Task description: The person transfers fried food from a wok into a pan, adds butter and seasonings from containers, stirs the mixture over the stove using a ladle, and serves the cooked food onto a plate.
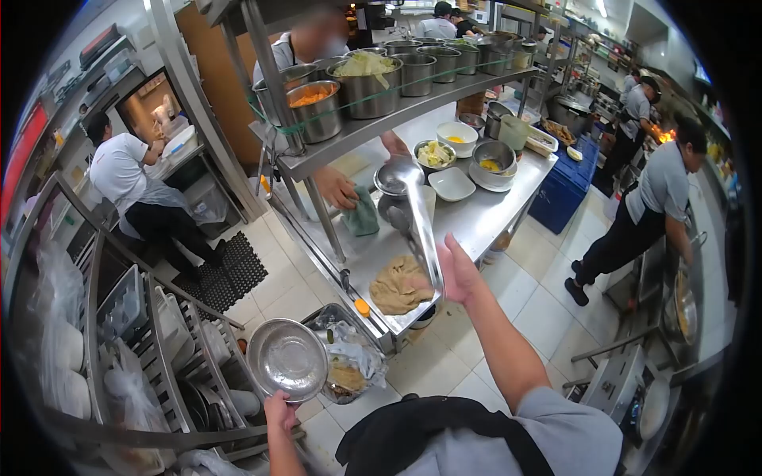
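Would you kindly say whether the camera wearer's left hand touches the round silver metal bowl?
Touching; the head view shows the left hand gripping the round silver metal bowl by its rim.

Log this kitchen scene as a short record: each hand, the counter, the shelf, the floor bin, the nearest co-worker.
Left hand: grips a round metal bowl by its rim, inside facing the camera
Right hand: holds a long shiny metal item, exact kind unclear
Counter: tan cloth at the near end, bowls farther back
Shelf: metal pots of food
Bin: plastic and scraps inside
Co-worker's hand: at a green cloth
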